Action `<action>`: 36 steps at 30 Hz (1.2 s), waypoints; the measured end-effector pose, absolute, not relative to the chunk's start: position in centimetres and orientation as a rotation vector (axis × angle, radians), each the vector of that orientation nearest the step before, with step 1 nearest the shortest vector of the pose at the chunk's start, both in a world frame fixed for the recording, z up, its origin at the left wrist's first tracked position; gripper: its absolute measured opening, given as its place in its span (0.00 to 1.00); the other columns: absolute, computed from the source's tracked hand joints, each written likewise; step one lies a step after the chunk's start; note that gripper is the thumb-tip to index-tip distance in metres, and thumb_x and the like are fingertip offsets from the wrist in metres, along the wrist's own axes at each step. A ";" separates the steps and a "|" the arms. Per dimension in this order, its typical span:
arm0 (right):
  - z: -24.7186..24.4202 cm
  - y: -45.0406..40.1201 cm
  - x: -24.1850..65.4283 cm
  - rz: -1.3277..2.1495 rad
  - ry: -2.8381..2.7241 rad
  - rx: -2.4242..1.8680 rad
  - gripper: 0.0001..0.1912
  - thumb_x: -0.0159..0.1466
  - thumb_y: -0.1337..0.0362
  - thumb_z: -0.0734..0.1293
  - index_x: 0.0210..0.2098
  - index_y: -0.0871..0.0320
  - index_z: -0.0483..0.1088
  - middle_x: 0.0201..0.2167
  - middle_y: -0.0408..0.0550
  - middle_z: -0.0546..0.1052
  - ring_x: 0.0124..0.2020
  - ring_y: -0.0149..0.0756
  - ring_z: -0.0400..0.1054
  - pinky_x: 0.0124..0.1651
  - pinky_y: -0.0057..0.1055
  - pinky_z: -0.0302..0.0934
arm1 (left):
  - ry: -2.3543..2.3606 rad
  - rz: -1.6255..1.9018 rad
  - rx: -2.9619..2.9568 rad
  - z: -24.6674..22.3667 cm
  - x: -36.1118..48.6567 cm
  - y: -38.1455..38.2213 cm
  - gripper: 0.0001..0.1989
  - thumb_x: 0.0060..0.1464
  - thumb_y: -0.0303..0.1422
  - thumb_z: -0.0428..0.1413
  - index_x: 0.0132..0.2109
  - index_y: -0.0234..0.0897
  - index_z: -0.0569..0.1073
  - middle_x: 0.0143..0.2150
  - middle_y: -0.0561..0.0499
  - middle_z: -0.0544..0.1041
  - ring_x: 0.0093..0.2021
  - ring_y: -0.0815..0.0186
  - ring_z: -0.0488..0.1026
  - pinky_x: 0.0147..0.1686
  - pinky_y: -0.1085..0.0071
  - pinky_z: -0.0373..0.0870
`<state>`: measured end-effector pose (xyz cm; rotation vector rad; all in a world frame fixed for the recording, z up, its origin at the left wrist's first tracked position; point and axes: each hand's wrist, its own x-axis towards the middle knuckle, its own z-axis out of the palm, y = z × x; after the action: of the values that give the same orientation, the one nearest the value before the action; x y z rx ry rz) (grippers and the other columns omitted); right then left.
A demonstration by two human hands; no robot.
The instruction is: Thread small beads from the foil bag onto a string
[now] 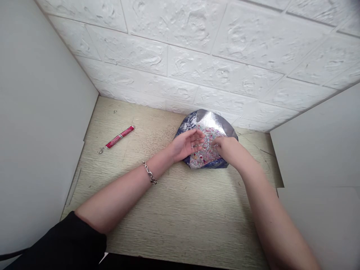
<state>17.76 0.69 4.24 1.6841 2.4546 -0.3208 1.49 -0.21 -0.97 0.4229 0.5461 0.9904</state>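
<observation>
Many small pastel, white and pink beads [206, 155] fill a dark blue container with a shiny silver inner wall [215, 118] by the wall. Over its left side is my left hand [188, 144], palm turned up and inward, fingers loosely curled and apart. No held object shows in that palm. My right hand [227, 147] reaches into the beads from the right, its thumb and fingertips pinched together. Whatever lies between those fingertips is too small to make out. A silver chain bracelet [149, 172] circles my left wrist.
On the left of the wooden table [168, 210] lies a red tube-shaped packet [120, 137] with a small shiny piece [101, 150] near its lower end. White brick-textured wall [191, 63] stands behind. Pale panels [36, 112] close in both sides. Thin thread-like strands lie at right.
</observation>
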 end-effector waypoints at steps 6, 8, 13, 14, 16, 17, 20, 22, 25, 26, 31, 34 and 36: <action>3.1 1.1 17.8 -0.209 2.476 1.678 0.14 0.58 0.71 0.55 0.31 0.59 0.71 0.30 0.50 0.74 0.34 0.36 0.66 0.36 0.28 0.55 | 0.566 0.984 0.436 -0.9 1.6 -0.2 0.09 0.51 0.33 0.49 0.30 0.33 0.70 0.30 0.52 0.72 0.31 0.72 0.70 0.31 0.73 0.66; 2.9 1.2 17.7 -0.160 2.453 1.663 0.13 0.58 0.71 0.55 0.28 0.60 0.71 0.29 0.50 0.73 0.33 0.35 0.66 0.35 0.28 0.55 | 0.571 0.982 0.444 -0.9 1.6 -0.2 0.09 0.51 0.33 0.50 0.30 0.33 0.70 0.29 0.52 0.72 0.31 0.72 0.70 0.31 0.73 0.66; 2.9 1.0 17.2 -0.090 2.372 1.679 0.13 0.58 0.70 0.55 0.30 0.61 0.71 0.29 0.52 0.73 0.31 0.36 0.65 0.32 0.29 0.54 | 0.574 0.984 0.447 -1.0 1.7 -0.2 0.09 0.51 0.33 0.49 0.30 0.32 0.70 0.30 0.52 0.72 0.30 0.72 0.70 0.31 0.73 0.67; 2.9 1.0 17.1 -0.088 2.359 1.682 0.13 0.58 0.70 0.55 0.30 0.61 0.71 0.29 0.52 0.72 0.31 0.35 0.65 0.32 0.28 0.54 | 0.573 0.984 0.446 -1.0 1.7 -0.2 0.09 0.51 0.33 0.49 0.30 0.32 0.70 0.30 0.52 0.71 0.30 0.72 0.70 0.31 0.73 0.67; 2.9 1.0 17.0 -0.090 2.355 1.675 0.12 0.57 0.71 0.56 0.31 0.61 0.71 0.29 0.53 0.72 0.31 0.35 0.65 0.32 0.28 0.55 | 0.574 0.986 0.455 -1.1 1.8 -0.2 0.08 0.51 0.33 0.50 0.30 0.32 0.70 0.29 0.52 0.70 0.29 0.73 0.69 0.29 0.75 0.67; 2.9 0.9 17.0 -0.089 2.363 1.668 0.12 0.57 0.71 0.56 0.31 0.62 0.71 0.29 0.53 0.72 0.31 0.35 0.65 0.33 0.28 0.55 | 0.571 0.989 0.466 -1.1 1.8 -0.2 0.08 0.51 0.33 0.50 0.31 0.32 0.69 0.26 0.53 0.69 0.26 0.75 0.68 0.26 0.77 0.65; 3.1 0.9 17.1 -0.100 2.413 1.672 0.12 0.58 0.71 0.54 0.29 0.62 0.69 0.29 0.55 0.72 0.32 0.37 0.66 0.34 0.30 0.55 | 0.571 0.982 0.525 -1.0 1.9 -0.3 0.08 0.50 0.34 0.52 0.32 0.32 0.69 0.17 0.59 0.57 0.16 0.81 0.55 0.15 0.83 0.53; 3.6 0.8 17.3 -0.154 2.473 1.726 0.12 0.59 0.70 0.53 0.29 0.62 0.67 0.29 0.55 0.72 0.32 0.38 0.65 0.34 0.30 0.55 | 0.602 0.957 0.583 -0.8 1.9 -0.4 0.08 0.49 0.34 0.52 0.33 0.32 0.69 0.15 0.62 0.48 0.13 0.81 0.46 0.13 0.83 0.46; 4.2 0.8 17.8 -0.481 2.611 1.856 0.10 0.61 0.66 0.52 0.30 0.59 0.62 0.27 0.49 0.71 0.29 0.35 0.65 0.32 0.29 0.56 | 0.692 0.919 0.674 -0.4 1.9 -0.7 0.08 0.49 0.35 0.52 0.33 0.33 0.70 0.14 0.63 0.45 0.12 0.80 0.41 0.11 0.81 0.40; 4.3 0.7 17.8 -0.681 2.649 1.889 0.10 0.62 0.65 0.51 0.30 0.58 0.61 0.26 0.47 0.70 0.28 0.33 0.65 0.31 0.28 0.57 | 0.718 0.919 0.700 -0.2 2.0 -0.8 0.09 0.49 0.35 0.52 0.34 0.33 0.70 0.14 0.63 0.45 0.12 0.80 0.41 0.11 0.81 0.38; 3.3 0.9 17.5 -1.665 2.625 1.903 0.07 0.62 0.61 0.53 0.30 0.54 0.58 0.21 0.40 0.66 0.24 0.29 0.64 0.30 0.27 0.61 | 0.779 0.957 0.770 0.0 2.3 -1.1 0.12 0.48 0.39 0.53 0.36 0.35 0.71 0.13 0.63 0.45 0.12 0.80 0.40 0.12 0.79 0.36; 2.4 1.1 16.8 -2.151 2.546 1.925 0.06 0.58 0.60 0.60 0.30 0.56 0.61 0.23 0.39 0.67 0.25 0.27 0.63 0.33 0.27 0.62 | 0.796 0.970 0.760 0.0 2.4 -1.2 0.12 0.47 0.39 0.54 0.35 0.35 0.71 0.12 0.63 0.46 0.11 0.80 0.41 0.12 0.78 0.35; 1.9 1.2 16.5 -2.488 2.423 1.925 0.08 0.54 0.60 0.64 0.29 0.57 0.63 0.25 0.39 0.67 0.28 0.26 0.64 0.35 0.27 0.63 | 0.804 0.973 0.761 0.0 2.5 -1.2 0.12 0.46 0.38 0.55 0.36 0.35 0.72 0.12 0.63 0.47 0.11 0.81 0.41 0.13 0.77 0.35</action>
<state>16.49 1.19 1.92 1.9250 2.4229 -2.4878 2.45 -1.20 0.03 0.7610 0.8039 0.9730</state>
